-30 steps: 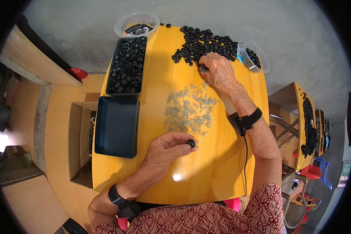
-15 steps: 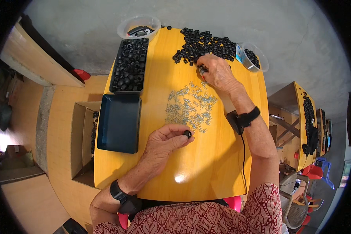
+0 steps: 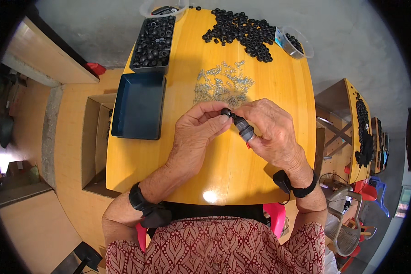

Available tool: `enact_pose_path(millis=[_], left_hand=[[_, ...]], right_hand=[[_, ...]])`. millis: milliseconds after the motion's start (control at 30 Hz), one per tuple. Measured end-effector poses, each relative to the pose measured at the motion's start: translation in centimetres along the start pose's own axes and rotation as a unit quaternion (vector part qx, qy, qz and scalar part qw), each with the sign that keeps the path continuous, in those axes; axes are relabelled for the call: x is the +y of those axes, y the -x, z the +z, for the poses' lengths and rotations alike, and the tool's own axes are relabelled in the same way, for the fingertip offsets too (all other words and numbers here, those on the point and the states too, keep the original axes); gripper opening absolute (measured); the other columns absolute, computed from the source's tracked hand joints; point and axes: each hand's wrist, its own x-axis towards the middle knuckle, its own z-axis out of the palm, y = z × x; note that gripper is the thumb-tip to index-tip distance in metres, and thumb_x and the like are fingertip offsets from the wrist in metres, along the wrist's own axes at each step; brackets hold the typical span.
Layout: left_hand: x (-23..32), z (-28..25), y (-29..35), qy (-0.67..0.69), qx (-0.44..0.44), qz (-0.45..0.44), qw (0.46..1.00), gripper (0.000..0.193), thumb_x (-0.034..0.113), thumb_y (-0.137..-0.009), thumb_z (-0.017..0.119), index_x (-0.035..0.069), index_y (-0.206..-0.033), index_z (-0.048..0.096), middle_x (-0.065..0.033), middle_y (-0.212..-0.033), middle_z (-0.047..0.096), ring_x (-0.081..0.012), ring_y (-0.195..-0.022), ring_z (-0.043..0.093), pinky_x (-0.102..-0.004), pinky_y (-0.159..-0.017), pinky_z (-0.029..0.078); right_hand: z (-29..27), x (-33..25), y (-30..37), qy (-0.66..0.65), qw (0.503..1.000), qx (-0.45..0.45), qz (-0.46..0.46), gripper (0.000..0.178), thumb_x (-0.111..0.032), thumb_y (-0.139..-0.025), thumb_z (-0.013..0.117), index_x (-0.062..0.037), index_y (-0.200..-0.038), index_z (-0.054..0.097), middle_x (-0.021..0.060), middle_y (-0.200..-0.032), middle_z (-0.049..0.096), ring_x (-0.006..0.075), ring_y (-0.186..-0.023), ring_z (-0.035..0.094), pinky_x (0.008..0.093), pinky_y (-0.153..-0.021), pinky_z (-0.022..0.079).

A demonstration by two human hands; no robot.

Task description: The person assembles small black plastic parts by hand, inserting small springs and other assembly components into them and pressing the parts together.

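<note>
Over the table's near middle, my left hand (image 3: 194, 132) pinches a small round black knob-like part (image 3: 226, 112) between thumb and fingertips. My right hand (image 3: 274, 132) meets it from the right, closed on a short dark cylindrical tool (image 3: 245, 130) with a grey band and a red spot. Its fingertips are at the black part; a second small dark piece seems to be there, but I cannot make it out. Just beyond both hands, many small silvery pieces (image 3: 221, 84), which look like screws, lie spread on the yellow table (image 3: 182, 91).
Loose black parts (image 3: 244, 32) are heaped at the table's far side, beside a clear tub (image 3: 301, 43) of more. At left stand a filled black tray (image 3: 153, 43), an empty dark tray (image 3: 139, 107) and a clear bowl (image 3: 162, 7). A cardboard box (image 3: 93, 141) sits below left.
My right hand has come back from the heap of black parts to my left hand, with the dark tool now plain in it. The whole view has tilted, shifting the table upward.
</note>
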Motion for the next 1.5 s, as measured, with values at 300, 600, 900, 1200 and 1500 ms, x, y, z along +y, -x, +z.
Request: enact_pose_path(millis=[300,600,900,1200,1500], left_hand=[[-0.8,0.8,1.4,-0.022,-0.003,0.028,0.999,0.025,0.000,-0.083,0.068,0.001,-0.108,0.062,-0.0041,-0.099,0.064,-0.0108,-0.091,0.060,-0.0239,-0.084,0.050],[-1.5,1.2,1.5,-0.025,-0.017,0.045,0.999,0.028,-0.003,-0.081,0.069,0.002,-0.108,0.062,-0.0039,-0.098,0.065,-0.0107,-0.094,0.059,-0.0238,-0.084,0.049],[-1.6,1.5,1.9,-0.020,-0.011,0.008,1.000,0.027,-0.001,-0.084,0.066,0.004,-0.110,0.061,-0.0033,-0.102,0.064,-0.0102,-0.094,0.060,-0.0225,-0.084,0.053],[-1.4,1.3,2.1,0.011,-0.018,-0.021,1.000,0.026,0.001,-0.086,0.065,0.006,-0.112,0.060,-0.0026,-0.104,0.063,-0.0100,-0.095,0.061,-0.0223,-0.086,0.054],[-0.8,1.5,2.3,0.040,-0.017,-0.040,0.998,0.024,0.002,-0.087,0.064,0.004,-0.110,0.060,-0.0049,-0.105,0.063,-0.0127,-0.097,0.061,-0.0247,-0.088,0.053]], right_hand=[[-2.0,-3.2,1.6,0.152,0.984,-0.086,-0.025,0.034,-0.002,-0.063,0.066,0.0003,-0.096,0.060,0.0115,-0.090,0.060,0.0286,-0.082,0.060,0.0361,-0.072,0.050],[-0.7,-2.1,3.3,-0.060,0.991,0.020,0.117,0.025,0.003,-0.068,0.070,-0.0027,-0.092,0.063,0.0103,-0.083,0.065,0.0267,-0.077,0.064,0.0357,-0.068,0.052],[-0.4,-2.0,4.0,-0.024,0.995,0.053,0.083,0.029,0.003,-0.068,0.071,-0.0036,-0.095,0.065,0.0101,-0.085,0.066,0.0275,-0.078,0.064,0.0336,-0.069,0.053],[-0.3,-2.2,4.3,-0.091,0.985,0.047,0.140,0.025,0.003,-0.071,0.070,-0.0024,-0.095,0.066,0.0106,-0.088,0.067,0.0245,-0.082,0.065,0.0321,-0.073,0.052],[0.4,-1.4,5.2,-0.344,0.900,0.076,0.255,0.023,0.005,-0.077,0.069,-0.0012,-0.098,0.067,0.0059,-0.092,0.066,0.0143,-0.086,0.063,0.0278,-0.080,0.050]])
